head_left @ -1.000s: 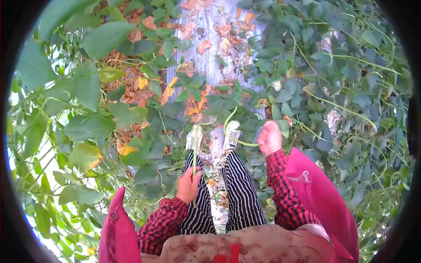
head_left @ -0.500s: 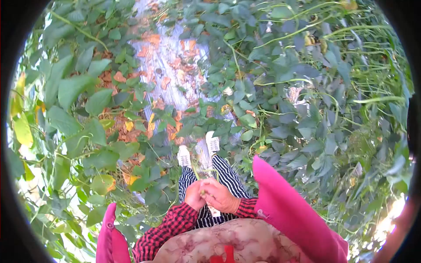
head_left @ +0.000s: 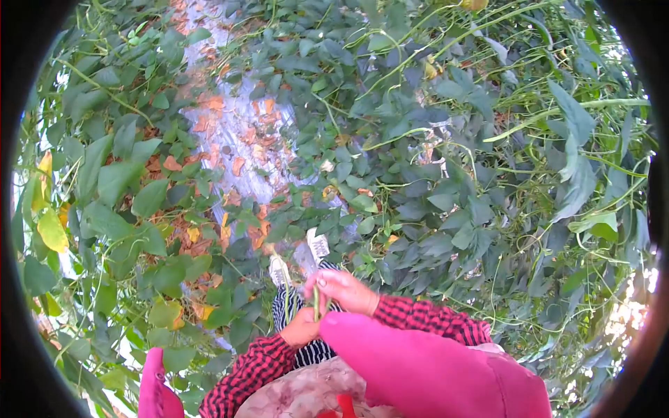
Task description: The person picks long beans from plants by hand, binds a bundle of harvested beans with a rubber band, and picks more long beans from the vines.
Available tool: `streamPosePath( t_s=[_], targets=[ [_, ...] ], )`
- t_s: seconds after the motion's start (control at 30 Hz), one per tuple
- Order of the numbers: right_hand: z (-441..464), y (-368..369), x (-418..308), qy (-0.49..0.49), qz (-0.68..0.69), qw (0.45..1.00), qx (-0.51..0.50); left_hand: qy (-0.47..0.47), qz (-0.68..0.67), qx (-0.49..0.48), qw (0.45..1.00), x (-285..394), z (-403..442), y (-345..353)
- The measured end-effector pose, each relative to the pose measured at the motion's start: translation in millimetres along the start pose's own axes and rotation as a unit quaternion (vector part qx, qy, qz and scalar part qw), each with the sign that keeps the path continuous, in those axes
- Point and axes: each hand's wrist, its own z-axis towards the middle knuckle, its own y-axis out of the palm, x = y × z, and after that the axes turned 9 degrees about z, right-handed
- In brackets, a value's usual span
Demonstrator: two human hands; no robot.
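Note:
My left hand (head_left: 301, 329) is closed low in front of my body, around long green beans (head_left: 316, 304). One pod stands up out of its grip, and thin green lengths hang past the wrist toward my shoes. Just above it, my right hand (head_left: 347, 290) has its fingers bent at the upper end of the beans, thumb and fingertips together. A pink cloth flap (head_left: 425, 355) covers part of the view below the hands. How many pods the left fist holds is hidden.
Leafy bean vines (head_left: 446, 209) stand close on both sides, with long pods (head_left: 571, 111) hanging at right. A pale plastic ground sheet (head_left: 240, 150) strewn with dry brown leaves runs ahead. My white shoes (head_left: 317, 244) stand on the path.
My hands were clasped together; now the right hand has lifted up and right of the left, showing the beans between them. The view has shifted right, and the pink flap covers more.

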Motion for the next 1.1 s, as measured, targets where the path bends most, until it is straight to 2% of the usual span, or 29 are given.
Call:
streamPosePath(
  t_s=[0.03,0.07,0.1,0.13,0.17,0.27,0.3,0.37,0.43,0.47,0.5,0.53,0.57,0.6,0.67,0.7,0.73,0.77,0.83,0.97,1.03,1.1],
  targets=[
    [15,-12,-18,-0.031,-0.185,0.982,-0.018,-0.139,-0.005,0.068,0.988,12,-3,6],
    [38,-24,-40,-0.206,-0.269,0.940,0.047,-0.098,-0.140,0.040,0.984,-20,5,7],
    [75,-76,-44,-0.149,0.162,0.968,0.122,-0.091,-0.137,0.040,0.986,-25,0,5],
    [89,-107,-70,-0.275,0.024,0.941,0.195,-0.086,-0.166,0.042,0.981,-27,-4,1],
    [103,-117,-101,-0.323,0.072,0.904,0.270,-0.081,-0.197,0.045,0.976,-23,-5,-2],
    [127,-153,-180,-0.292,0.250,0.845,0.371,-0.102,-0.224,0.075,0.966,-27,-14,-6],
    [131,-169,-193,-0.281,0.246,0.845,0.384,-0.125,-0.250,0.088,0.956,-40,-16,-7],
    [133,-190,-205,-0.279,0.191,0.831,0.441,-0.111,-0.255,0.097,0.956,-48,-18,-8],
    [125,-198,-195,-0.320,0.170,0.847,0.389,-0.106,-0.282,0.061,0.952,-35,-29,-6],
    [113,-185,-189,-0.320,0.254,0.845,0.345,-0.094,-0.297,0.053,0.949,-39,-29,-6],
    [107,-210,-171,-0.330,0.245,0.890,0.198,-0.085,-0.293,0.051,0.951,-37,-35,-5],
    [95,-186,-167,-0.281,0.372,0.857,0.221,-0.075,-0.295,0.039,0.952,-33,-38,-5],
    [78,-164,-160,-0.279,0.424,0.839,0.194,-0.064,-0.294,0.026,0.953,-26,-40,-5],
    [69,-168,-152,-0.257,0.379,0.863,0.215,-0.053,-0.293,0.016,0.954,-16,-45,-5],
    [47,-148,-148,-0.249,0.384,0.847,0.271,-0.055,-0.268,0.033,0.961,4,-58,-5],
    [40,-164,-139,-0.253,0.339,0.863,0.277,-0.053,-0.257,0.044,0.964,15,-66,-3],
    [33,-161,-140,-0.247,0.291,0.865,0.325,-0.044,-0.247,0.044,0.967,26,-72,-2],
    [24,-157,-142,-0.188,0.276,0.875,0.351,-0.030,-0.222,0.060,0.973,37,-79,-1],
    [16,-142,-140,-0.142,0.247,0.864,0.415,-0.005,-0.186,0.071,0.980,49,-90,2],
    [0,-97,-153,-0.098,0.105,0.900,0.411,0.016,-0.157,0.058,0.986,64,-97,2],
    [-19,-72,-164,-0.117,-0.021,0.908,0.401,0.002,-0.202,0.024,0.979,66,-95,1],
    [-44,-17,-191,-0.032,-0.189,0.942,0.274,0.016,-0.207,0.004,0.978,76,-92,1]
  ],
)
